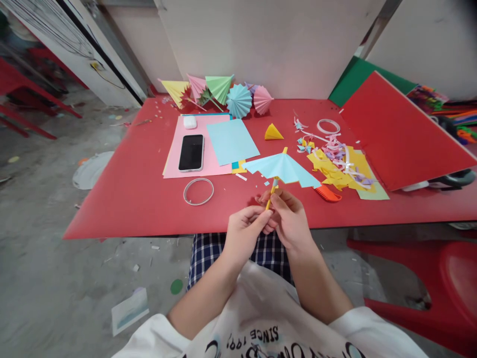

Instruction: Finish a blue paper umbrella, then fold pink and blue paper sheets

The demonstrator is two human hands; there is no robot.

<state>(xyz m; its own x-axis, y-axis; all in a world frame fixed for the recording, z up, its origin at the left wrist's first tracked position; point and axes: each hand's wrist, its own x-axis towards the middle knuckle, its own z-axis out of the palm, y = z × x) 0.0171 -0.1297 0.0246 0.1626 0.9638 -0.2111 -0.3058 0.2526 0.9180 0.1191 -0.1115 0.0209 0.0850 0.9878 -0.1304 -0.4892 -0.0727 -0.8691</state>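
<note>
I hold a light blue folded paper umbrella upright by its yellow stick over the near edge of the red table. My left hand pinches the bottom of the stick with closed fingers. My right hand is closed round the stick just above it, thumb and fingers pressed together. The canopy is spread open above both hands.
Several finished paper umbrellas lie at the table's far edge. A phone rests on pink paper, with an earbud case, blue sheet, tape rings, yellow cone, orange comb, paper scraps and a red board.
</note>
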